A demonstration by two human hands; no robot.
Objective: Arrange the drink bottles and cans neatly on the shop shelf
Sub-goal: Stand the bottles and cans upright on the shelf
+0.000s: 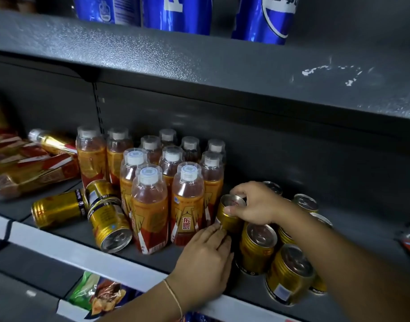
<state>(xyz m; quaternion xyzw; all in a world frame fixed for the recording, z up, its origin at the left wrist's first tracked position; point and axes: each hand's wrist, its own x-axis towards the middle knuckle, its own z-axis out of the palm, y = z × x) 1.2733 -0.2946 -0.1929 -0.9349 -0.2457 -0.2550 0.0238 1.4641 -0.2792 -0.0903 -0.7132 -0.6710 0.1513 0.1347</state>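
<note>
On the dark shelf [373, 231] stand several orange drink bottles [150, 205] with clear caps, grouped in rows at the middle. Right of them several gold cans [257, 247] stand upright. My right hand [255, 203] grips the rim of one gold can [227, 217] from above, right beside the front bottles. My left hand [206, 254] lies flat with straight fingers against the lower side of that can. Three gold cans [108, 224] lie tipped over left of the bottles.
At the far left lie red and gold packs [32, 168] and a bottle on its side [50, 140]. Blue cola bottles [264, 19] stand on the shelf above. A snack bag [99, 293] sits on the shelf below. The white shelf edge strip [83, 254] runs along the front.
</note>
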